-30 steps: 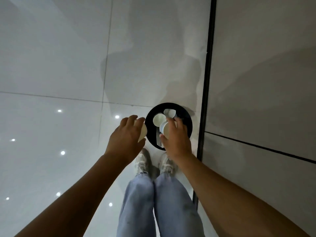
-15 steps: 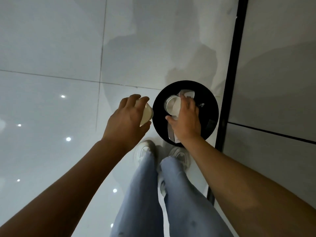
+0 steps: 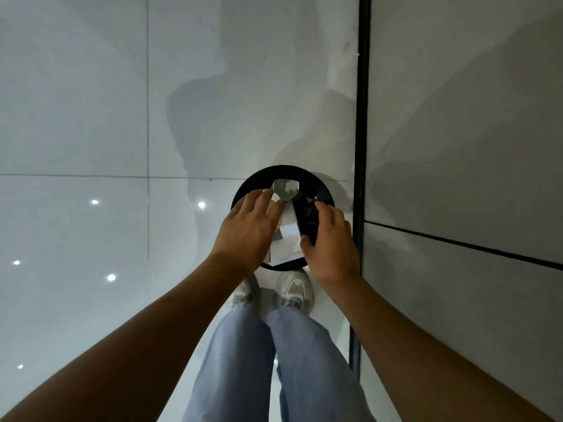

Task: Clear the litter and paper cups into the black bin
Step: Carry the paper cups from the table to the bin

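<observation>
Now, on the left, the floor (image 3: 76, 117) is bare glossy tile with a few spots of reflected light and no litter in view. Next comes the left hand (image 3: 246, 229), which has moved in from beside the bin (image 3: 320, 190) to over its mouth. Half a second ago it clutched a paper cup outside the rim; now its fingers (image 3: 256, 205) are loosely spread and reach down into the opening, with a pale curved edge, probably that same cup (image 3: 272, 208), just under the fingertips. Whether the hand still grips it or has just let it go cannot be told.

Inside the bin, towards the far side, lies a crumpled cup (image 3: 285, 190), and a strip of white paper (image 3: 285, 236) runs down the middle between the two hands.

Further right, the right hand (image 3: 330, 245) has changed too: the cup it held a moment back is gone from it, and its fingers are now curled over the near right part of the rim, holding the bin itself, seemingly to steady it. Beyond it stands the grey wall (image 3: 457, 147).

As a judgement, both handfuls are in or nearly in the bin, so this load is about done, and any litter left must lie out of sight.
</observation>
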`<state>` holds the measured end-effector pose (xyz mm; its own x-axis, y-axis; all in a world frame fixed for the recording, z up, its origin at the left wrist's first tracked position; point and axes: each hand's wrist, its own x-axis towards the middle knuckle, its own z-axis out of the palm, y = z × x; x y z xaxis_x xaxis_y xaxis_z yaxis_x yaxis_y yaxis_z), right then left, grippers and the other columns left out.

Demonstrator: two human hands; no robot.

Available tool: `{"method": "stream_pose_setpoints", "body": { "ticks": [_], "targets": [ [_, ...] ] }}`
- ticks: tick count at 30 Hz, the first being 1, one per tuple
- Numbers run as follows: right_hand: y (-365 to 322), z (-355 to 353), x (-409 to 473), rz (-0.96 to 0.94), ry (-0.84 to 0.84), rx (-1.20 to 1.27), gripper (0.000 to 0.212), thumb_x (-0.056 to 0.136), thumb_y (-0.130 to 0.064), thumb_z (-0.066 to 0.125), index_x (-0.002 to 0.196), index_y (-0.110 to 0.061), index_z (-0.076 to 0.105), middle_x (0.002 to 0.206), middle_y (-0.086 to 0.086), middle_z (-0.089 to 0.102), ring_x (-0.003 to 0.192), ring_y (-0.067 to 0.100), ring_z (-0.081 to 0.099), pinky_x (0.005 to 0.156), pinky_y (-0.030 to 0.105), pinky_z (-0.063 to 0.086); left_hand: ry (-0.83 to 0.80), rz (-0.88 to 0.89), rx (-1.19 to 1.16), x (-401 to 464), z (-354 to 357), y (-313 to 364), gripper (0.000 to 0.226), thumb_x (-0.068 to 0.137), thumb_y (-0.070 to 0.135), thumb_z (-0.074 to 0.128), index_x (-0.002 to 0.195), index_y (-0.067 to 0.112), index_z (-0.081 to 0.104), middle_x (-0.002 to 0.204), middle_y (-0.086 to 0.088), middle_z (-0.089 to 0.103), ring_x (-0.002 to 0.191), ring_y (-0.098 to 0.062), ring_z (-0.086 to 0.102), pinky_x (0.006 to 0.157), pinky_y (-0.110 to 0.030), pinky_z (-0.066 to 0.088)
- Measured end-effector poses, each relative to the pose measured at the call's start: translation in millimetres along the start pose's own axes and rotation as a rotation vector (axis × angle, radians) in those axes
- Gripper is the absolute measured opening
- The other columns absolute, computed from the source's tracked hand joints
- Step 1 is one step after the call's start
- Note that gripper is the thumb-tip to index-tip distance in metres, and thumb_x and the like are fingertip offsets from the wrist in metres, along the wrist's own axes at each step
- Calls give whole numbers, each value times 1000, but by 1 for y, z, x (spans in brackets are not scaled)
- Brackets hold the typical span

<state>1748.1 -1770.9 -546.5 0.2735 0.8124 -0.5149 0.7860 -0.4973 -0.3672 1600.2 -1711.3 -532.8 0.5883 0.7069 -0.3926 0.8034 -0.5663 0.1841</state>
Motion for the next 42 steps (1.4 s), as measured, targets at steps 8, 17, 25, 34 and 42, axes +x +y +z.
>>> {"method": "stream_pose_setpoints", "body": {
  "ticks": [8,17,25,34,42],
  "targets": [
    [26,9,25,-10,34,21,66,92,-25,61,149,-19,27,150,6,33,135,24,37,104,31,40,-19,138,173,41,56,-8,78,66,16,84,135,10,48,135,-16,52,126,-35,48,105,-42,40],
    [29,3,23,-30,30,-14,63,94,-25,58,148,-21,26,150,3,32,133,21,37,101,29,41,-110,89,64,39,66,-22,72,87,26,64,148,17,27,156,-13,23,145,-30,19,118,-40,10],
    [-36,-73,-41,-99,-82,-125,62,94,-26,56,148,-19,26,150,5,31,132,23,38,97,30,44,-18,-185,-304,-52,-47,-5,61,91,40,57,143,17,36,149,-8,36,135,-27,35,110,-36,32],
    [-162,-185,-165,-331,-211,-315,56,94,-25,53,144,-15,31,144,10,37,129,29,39,97,39,46,-33,-371,-330,-212,-200,29,58,96,40,46,146,16,27,155,-10,25,143,-24,21,119,-35,12],
    [-257,-186,-282,-627,-329,-487,54,97,-31,49,146,-17,29,144,8,38,125,28,42,95,36,44,66,-747,-477,-367,-239,51,53,98,40,43,145,18,32,154,-8,29,142,-23,24,119,-36,11]
  ]
}}
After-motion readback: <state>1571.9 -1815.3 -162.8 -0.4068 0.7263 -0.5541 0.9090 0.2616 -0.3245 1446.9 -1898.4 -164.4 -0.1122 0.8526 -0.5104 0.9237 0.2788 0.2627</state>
